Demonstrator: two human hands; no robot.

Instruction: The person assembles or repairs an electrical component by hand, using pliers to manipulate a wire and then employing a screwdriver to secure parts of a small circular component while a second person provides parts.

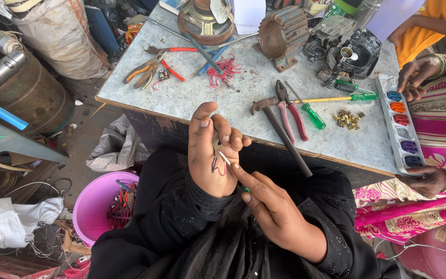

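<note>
While the worn grey bench [192, 93] spreads beyond both hands, the person works close over their lap, which keeps the small part steady and near the eye. Left of the hands and lower, a pink bucket [96, 204] stands on the floor holding a tangle of wires and small tools. Far right of the hands, another person's hands steady a long paint tray [385, 129], whose wells hold blue, orange, red and purple colour. Just beyond the right hand a hammer [280, 132], red-handled pliers [290, 116] and a green screwdriver [311, 112] lie within easy reach. The left hand [210, 155] has its grip clenched on a small metal part [217, 147] with red wire. The right hand [272, 206] pinches a thin screwdriver [225, 158], whose tip meets the part.
</note>
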